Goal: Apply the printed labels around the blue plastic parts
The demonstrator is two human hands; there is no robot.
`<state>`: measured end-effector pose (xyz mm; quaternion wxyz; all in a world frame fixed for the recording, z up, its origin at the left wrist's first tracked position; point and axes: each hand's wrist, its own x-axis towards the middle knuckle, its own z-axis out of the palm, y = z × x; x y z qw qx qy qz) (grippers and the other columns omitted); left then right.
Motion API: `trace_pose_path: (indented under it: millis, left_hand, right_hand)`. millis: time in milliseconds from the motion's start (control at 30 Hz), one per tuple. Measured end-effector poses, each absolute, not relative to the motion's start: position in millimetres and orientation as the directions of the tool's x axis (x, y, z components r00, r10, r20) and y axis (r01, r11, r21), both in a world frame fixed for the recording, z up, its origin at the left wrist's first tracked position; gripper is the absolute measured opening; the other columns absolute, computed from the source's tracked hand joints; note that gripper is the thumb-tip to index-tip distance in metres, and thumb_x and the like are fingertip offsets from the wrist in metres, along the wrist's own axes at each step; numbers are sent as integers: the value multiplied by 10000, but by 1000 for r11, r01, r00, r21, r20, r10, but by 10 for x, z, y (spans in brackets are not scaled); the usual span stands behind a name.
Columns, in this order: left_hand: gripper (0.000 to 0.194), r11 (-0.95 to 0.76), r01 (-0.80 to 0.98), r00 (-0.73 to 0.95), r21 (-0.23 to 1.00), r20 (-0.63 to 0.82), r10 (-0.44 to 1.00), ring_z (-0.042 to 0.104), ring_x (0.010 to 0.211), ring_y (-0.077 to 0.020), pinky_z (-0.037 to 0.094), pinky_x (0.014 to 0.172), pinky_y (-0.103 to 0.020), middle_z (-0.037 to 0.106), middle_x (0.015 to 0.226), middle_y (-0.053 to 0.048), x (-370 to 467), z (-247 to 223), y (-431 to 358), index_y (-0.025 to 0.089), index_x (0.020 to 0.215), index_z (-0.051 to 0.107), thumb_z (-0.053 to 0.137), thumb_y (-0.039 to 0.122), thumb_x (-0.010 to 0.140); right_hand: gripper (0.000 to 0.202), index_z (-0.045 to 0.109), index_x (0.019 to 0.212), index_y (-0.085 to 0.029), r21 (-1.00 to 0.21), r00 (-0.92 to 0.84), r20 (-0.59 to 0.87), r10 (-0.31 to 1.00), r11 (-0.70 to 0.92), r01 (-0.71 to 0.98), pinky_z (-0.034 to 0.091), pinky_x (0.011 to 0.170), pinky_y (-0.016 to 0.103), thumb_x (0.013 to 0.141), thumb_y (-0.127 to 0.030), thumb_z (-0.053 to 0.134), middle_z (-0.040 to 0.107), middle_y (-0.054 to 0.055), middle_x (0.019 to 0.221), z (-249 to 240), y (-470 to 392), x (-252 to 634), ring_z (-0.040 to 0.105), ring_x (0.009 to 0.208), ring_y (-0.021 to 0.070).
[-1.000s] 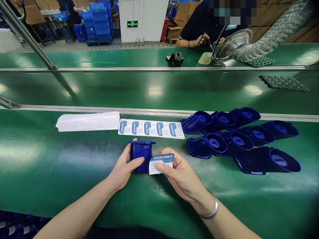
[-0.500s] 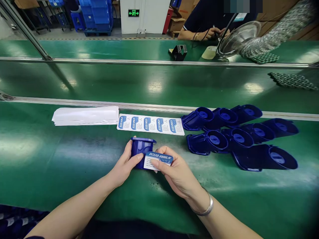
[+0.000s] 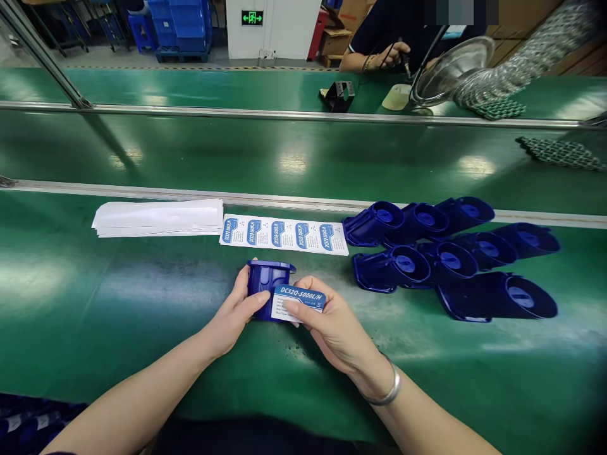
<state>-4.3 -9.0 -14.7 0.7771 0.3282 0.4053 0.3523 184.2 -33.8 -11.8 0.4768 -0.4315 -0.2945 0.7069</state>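
A dark blue plastic housing (image 3: 260, 284) stands with its flanged end up, gripped by my left hand (image 3: 232, 316), thumb across its front. Between thumb and fingers of my right hand (image 3: 327, 322) is a blue-and-white label (image 3: 301, 296) printed "DC52Q-5000L/H". The label overlaps the housing's right front; whether it touches the surface I cannot tell. Just beyond lies a label sheet (image 3: 288, 234) with a row of similar labels. To the right, several more blue housings (image 3: 389, 268) lie on their sides on the green work surface (image 3: 156, 303).
A stack of white sheets (image 3: 159, 218) lies left of the label sheet. A metal rail (image 3: 279, 114) crosses behind. Past it are a co-worker's hand (image 3: 391, 55), a black bracket (image 3: 337, 96) and a flexible metal duct (image 3: 516, 60). More blue parts (image 3: 33, 420) sit at lower left.
The view has shifted slightly. My hands keep the same hold on the housing and label. Across the rail, the co-worker's hand has lifted, holding a thin tool.
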Motion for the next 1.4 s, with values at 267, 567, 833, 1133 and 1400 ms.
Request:
trace_pose_path:
  millis: [267,567,833,1133,1400]
  left_hand:
    - [702,528,-254,435,810,-392,811,500,1344,-337,449,1057,-418,533,1489,-73,-36,-127,-81,308,1541,332,658,424,930]
    - [716,539,-276,430,796,-399,810,478,1365,-348,415,1096,-439,539,1485,-73,-35,-125,-83,307,1546,341,675,402,920]
    - [755,535,-230,439,813,-405,802,432,1406,-347,394,1115,-437,486,1530,-74,-38,-103,-83,299,1559,278,662,440,924]
    - [773,529,-221,454,820,-393,800,405,1425,-352,374,1133,-444,466,1546,-86,-41,-89,-80,280,1562,256,657,446,922]
    - [770,544,-210,468,812,-405,785,422,1414,-341,384,1128,-444,453,1557,-77,-44,-62,-80,300,1573,223,640,434,939]
  right_hand:
    - [430,550,790,-189,-816,-192,-339,921,-389,-426,357,637,231,755,-402,923,531,-28,690,-115,-328,1845,439,660,126]
    - [449,554,793,-196,-827,-181,-341,922,-386,-410,364,631,236,733,-432,930,526,-34,673,-117,-338,1845,441,640,128]
    - [397,571,798,-188,-822,-179,-313,933,-361,-440,345,601,221,761,-375,920,528,-47,642,-126,-340,1840,432,606,108]
    - [362,570,807,-179,-810,-190,-304,934,-358,-465,335,604,207,798,-324,902,527,-47,658,-152,-338,1844,437,620,98]
    - [356,571,806,-176,-801,-205,-300,931,-363,-476,332,601,202,804,-313,899,535,-49,656,-142,-335,1846,443,620,93]
